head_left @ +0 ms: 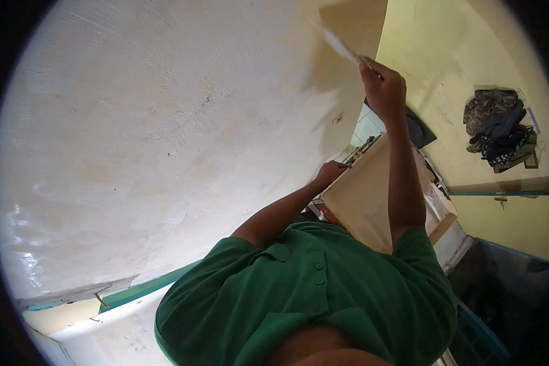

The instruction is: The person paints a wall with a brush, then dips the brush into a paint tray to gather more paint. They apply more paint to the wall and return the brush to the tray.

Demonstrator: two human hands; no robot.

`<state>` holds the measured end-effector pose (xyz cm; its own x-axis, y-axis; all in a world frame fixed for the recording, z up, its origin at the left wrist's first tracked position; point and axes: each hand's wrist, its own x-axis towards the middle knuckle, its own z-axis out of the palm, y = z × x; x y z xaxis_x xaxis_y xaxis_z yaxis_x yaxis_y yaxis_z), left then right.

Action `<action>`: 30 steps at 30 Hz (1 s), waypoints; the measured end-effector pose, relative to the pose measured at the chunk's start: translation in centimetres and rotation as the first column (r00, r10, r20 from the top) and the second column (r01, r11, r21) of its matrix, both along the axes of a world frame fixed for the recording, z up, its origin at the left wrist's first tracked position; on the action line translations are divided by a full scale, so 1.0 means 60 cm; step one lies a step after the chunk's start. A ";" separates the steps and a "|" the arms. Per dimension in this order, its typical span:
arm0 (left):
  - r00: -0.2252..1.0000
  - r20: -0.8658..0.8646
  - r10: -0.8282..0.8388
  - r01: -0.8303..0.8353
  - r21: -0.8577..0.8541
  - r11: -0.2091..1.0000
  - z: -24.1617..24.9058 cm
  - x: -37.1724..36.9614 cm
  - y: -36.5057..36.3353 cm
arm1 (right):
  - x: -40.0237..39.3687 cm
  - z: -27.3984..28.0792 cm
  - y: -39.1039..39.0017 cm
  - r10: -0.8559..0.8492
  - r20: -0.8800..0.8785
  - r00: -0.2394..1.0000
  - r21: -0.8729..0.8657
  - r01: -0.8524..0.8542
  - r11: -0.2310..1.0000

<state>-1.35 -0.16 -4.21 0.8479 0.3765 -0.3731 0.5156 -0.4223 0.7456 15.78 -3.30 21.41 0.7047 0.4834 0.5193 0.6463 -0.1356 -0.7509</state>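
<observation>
Watching the right hand [383, 88], I am seeing it clenched around the handle of a thin, pale flat blade [338, 44]. The blade is running up and to the left from the knuckles, its long axis on a diagonal, and its far end is lying against or just off the rough whitish plastered wall [165, 122]; motion blur is keeping me from telling which. This hand is the raised one, clearly nearer the wall's darker, damp-looking patch beside the blade. The left hand [329, 172] is sitting lower, fingers closed on the near edge of a flat tan board [366, 201] that is tilting between the two forearms. Open plaster is spreading wide to the left of the blade, giving free room there. To the right, the surface is meeting a yellow painted wall [445, 49] at a corner, where a bundle of dark clothes [500, 128] is hanging well apart. A green polo shirt [305, 299] is filling the lower view.
</observation>
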 end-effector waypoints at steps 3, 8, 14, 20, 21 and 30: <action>1.000 -0.007 0.014 -0.014 -0.033 0.999 0.004 0.000 0.000 | -0.023 0.005 0.043 -0.076 0.158 0.985 0.081 0.063 0.995; 0.997 0.057 -0.045 0.046 -0.013 0.999 -0.022 0.001 0.007 | -0.086 -0.068 0.110 -0.112 0.238 0.965 -0.050 0.127 0.991; 0.989 0.145 -0.001 0.001 0.002 1.000 -0.040 0.012 0.017 | -0.158 -0.109 0.084 -0.006 0.164 0.986 -0.447 0.079 0.891; 0.994 0.095 -0.045 0.053 -0.074 0.996 -0.021 0.003 0.015 | -0.151 -0.160 0.030 0.093 0.144 0.985 -0.426 -0.023 0.904; 0.995 0.082 -0.053 0.059 -0.076 0.995 -0.021 0.001 0.012 | -0.135 -0.158 0.018 0.131 -0.055 0.990 -0.349 -0.142 0.926; 0.999 -0.025 0.021 -0.024 -0.117 0.993 0.019 -0.001 0.002 | -0.081 -0.044 0.026 0.695 -0.697 0.175 0.664 -0.208 0.719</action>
